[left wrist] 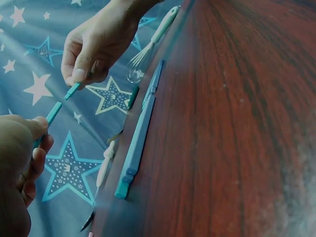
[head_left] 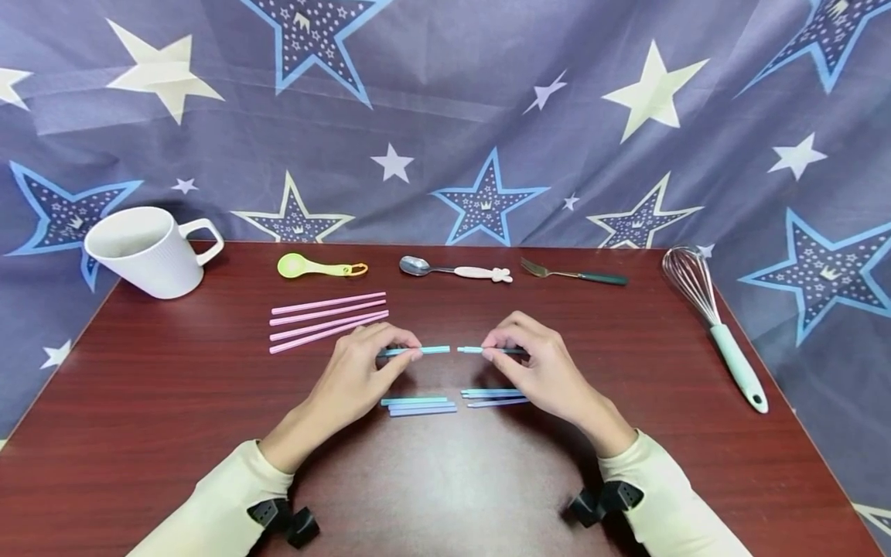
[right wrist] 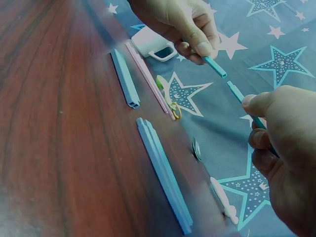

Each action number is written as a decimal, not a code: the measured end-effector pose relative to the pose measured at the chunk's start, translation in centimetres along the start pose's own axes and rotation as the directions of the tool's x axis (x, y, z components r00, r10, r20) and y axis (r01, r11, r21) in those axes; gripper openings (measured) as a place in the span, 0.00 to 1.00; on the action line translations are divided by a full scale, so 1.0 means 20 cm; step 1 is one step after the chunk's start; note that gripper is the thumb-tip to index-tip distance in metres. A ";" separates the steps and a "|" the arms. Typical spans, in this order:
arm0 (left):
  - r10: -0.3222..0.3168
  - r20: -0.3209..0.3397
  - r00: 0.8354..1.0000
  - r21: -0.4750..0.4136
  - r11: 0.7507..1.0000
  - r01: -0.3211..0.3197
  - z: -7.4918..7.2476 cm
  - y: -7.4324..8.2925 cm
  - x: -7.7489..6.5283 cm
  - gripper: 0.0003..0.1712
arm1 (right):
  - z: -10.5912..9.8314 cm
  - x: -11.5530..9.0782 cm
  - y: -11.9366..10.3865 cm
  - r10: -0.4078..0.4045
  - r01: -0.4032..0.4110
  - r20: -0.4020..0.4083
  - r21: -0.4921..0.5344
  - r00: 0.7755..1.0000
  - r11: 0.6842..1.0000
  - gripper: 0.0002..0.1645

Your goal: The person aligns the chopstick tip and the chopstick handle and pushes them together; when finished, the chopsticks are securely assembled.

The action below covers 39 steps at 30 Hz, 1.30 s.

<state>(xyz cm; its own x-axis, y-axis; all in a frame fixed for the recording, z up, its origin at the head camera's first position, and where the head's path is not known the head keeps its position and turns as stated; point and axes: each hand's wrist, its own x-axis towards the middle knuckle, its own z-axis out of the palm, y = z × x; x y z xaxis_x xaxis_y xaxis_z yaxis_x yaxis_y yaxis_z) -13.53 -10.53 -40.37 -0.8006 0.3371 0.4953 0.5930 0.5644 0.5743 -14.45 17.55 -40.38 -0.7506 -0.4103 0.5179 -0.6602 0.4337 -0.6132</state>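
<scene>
In the head view my left hand pinches a teal square tube between thumb and fingers. Opposite it, my right hand pinches a second teal tube. The two tubes point end to end, with a small gap between them. A square hollow shows in the end of the left tube in the right wrist view, while the right tube has a narrower tip. Below the hands lie a left group of blue and teal tubes and a right group, whose outer ends my right hand hides.
Several pink sticks lie at the left. Along the back are a white mug, a yellow-green measuring spoon, a spoon with a white handle and a fork. At the far right lies a whisk.
</scene>
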 end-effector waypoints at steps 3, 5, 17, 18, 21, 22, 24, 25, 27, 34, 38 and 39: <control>-0.007 0.010 1.000 -0.002 1.000 0.007 0.00 -0.01 0.00 0.03 | 0.01 0.00 0.00 -0.030 0.030 -0.009 -0.002 1.000 1.000 0.07; -0.009 0.012 1.000 -0.003 1.000 0.009 0.00 -0.01 0.00 0.03 | 0.02 0.00 0.00 -0.036 0.036 -0.008 -0.001 0.999 0.999 0.07; 0.015 0.031 0.999 0.002 1.000 -0.015 0.03 -0.01 -0.02 0.04 | 0.04 -0.02 -0.01 -0.012 0.012 0.015 0.002 1.000 1.000 0.05; 0.015 0.035 0.999 0.001 1.000 -0.015 0.03 -0.01 -0.02 0.04 | 0.04 -0.02 -0.01 -0.012 0.012 0.017 0.004 1.000 1.000 0.05; 0.021 0.044 0.999 -0.001 1.000 -0.021 0.03 -0.01 -0.02 0.04 | 0.05 -0.03 -0.01 -0.013 0.013 0.022 0.009 1.000 1.000 0.05; 0.024 0.045 0.999 -0.002 1.000 -0.024 0.04 -0.01 -0.03 0.04 | 0.05 -0.03 -0.01 -0.013 0.013 0.023 0.011 1.000 1.000 0.05; 0.030 0.042 0.999 -0.003 1.000 -0.030 0.04 -0.01 -0.02 0.04 | 0.05 -0.03 -0.01 -0.015 0.014 0.024 0.012 1.000 1.000 0.05; 0.032 0.037 0.999 -0.004 0.999 -0.032 0.04 -0.01 -0.02 0.04 | 0.05 -0.03 -0.01 -0.016 0.016 0.022 0.012 1.000 1.000 0.05; 0.031 0.028 0.999 -0.005 1.000 -0.031 0.04 -0.01 -0.02 0.04 | 0.05 -0.03 -0.01 -0.018 0.018 0.019 0.010 1.000 1.000 0.05; 0.052 0.008 0.999 -0.004 0.999 -0.052 0.04 -0.01 -0.02 0.05 | 0.07 -0.02 -0.01 -0.026 0.026 0.007 0.012 1.000 1.000 0.06; 0.064 -0.009 0.998 0.001 0.998 -0.064 0.04 -0.01 -0.02 0.05 | 0.07 -0.02 -0.01 -0.042 0.042 -0.003 0.010 0.999 0.999 0.06; 0.066 -0.014 0.998 0.002 0.998 -0.066 0.04 -0.01 -0.02 0.05 | 0.07 -0.02 -0.01 -0.044 0.044 -0.003 0.010 0.999 0.999 0.06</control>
<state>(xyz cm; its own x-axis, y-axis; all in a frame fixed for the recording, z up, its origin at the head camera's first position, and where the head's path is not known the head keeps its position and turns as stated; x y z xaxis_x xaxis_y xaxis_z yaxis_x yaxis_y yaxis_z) -13.32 -10.18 -41.26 -0.7585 0.3632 0.5411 0.6443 0.5425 0.5390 -14.00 16.56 -41.39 -0.7207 -0.4270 0.5462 -0.6925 0.4067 -0.5958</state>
